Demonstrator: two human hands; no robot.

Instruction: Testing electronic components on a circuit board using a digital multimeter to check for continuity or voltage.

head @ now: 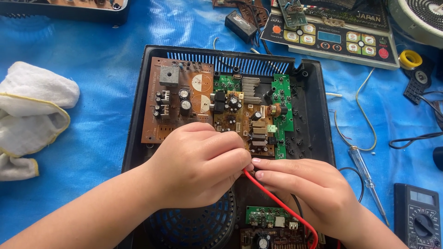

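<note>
While both your hands meet over the front half of the open black casing, you are working the end of a red wire at the boards.

Your left hand is curled shut, fingertips pinching at the wire's upper end just below the brown circuit board; your right hand lies flat beside it, thumb and forefinger closed on the same end. From that pinch the wire runs down toward the casing's front right corner, past the small green board. Judging by the grip, the end is being seated or freed; the next move calls for a steady, fine pull or push without stressing nearby components.
</note>
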